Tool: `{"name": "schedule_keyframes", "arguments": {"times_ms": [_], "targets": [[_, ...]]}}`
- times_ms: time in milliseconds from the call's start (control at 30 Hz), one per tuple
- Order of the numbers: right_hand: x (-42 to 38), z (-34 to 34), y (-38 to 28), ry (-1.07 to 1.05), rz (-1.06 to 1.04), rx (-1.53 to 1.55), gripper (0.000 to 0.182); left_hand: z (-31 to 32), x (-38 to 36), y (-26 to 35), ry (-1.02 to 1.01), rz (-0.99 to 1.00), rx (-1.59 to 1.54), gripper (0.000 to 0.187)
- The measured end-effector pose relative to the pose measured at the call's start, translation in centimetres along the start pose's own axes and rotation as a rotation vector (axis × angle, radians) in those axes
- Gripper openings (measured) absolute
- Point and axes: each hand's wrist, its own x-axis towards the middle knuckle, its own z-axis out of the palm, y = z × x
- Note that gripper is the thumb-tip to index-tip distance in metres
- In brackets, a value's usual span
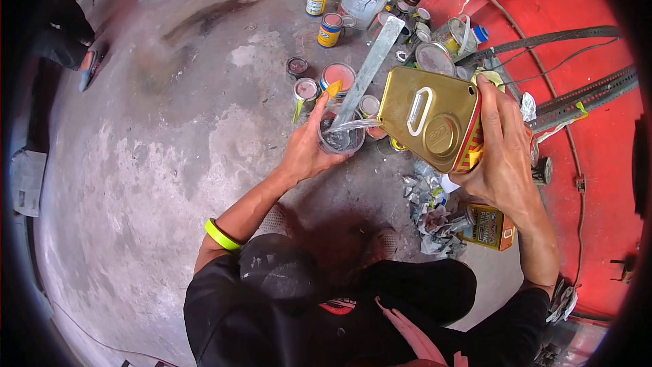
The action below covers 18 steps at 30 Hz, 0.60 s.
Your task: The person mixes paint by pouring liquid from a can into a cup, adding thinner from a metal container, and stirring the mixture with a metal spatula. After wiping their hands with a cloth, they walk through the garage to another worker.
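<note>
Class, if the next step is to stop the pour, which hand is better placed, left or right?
Right, most likely. The right hand grips the gold tin, tilted and pouring into the clear cup, so could level it. The left hand holds that cup.

Somebody's foot [87,68] shows over at 10 o'clock, crumpled scraps [440,225] lie at 4, and a red wall [604,163] stands at 3.

Workshop | paint cans [329,29] crowding scuffed concrete floor [156,129] | red-painted surface [550,7], crumpled scraps [438,221]
</note>
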Motion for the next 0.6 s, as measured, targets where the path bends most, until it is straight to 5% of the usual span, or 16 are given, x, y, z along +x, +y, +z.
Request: {"name": "schedule_keyframes", "arguments": {"times_ms": [600], "targets": [[-0.05,0.36,0.41,-0.014,0.042,0.036,0.123,0.13,0.26,-0.01,-0.017,-0.05,-0.012,0.126]]}}
